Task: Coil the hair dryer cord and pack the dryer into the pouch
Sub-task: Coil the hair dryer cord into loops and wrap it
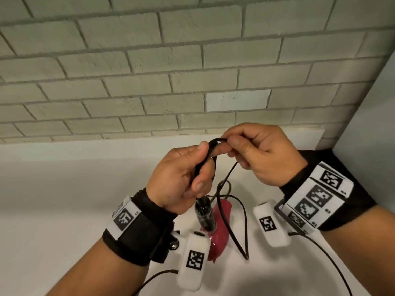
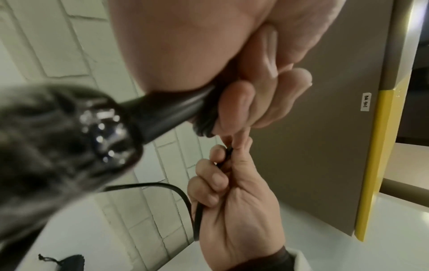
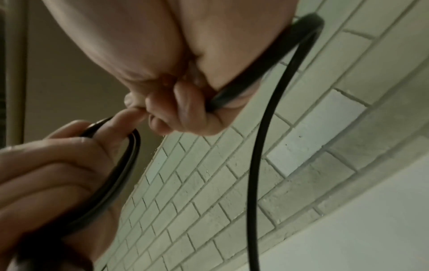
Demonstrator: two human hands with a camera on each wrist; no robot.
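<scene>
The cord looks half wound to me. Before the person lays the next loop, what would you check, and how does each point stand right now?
1. Left hand grips the hair dryer by its handle: ok.
2. Loops already made sit held in the left hand, seen from the right wrist: ok.
3. Right hand pinches the cord to guide it: ok.
4. Slack cord hangs free, no visible knot: ok.
5. Plug end in sight: cannot tell, it is not shown.
6. Pouch ready on the counter: cannot tell; a dark drawstring bag shows only at the left wrist view's edge.
</scene>
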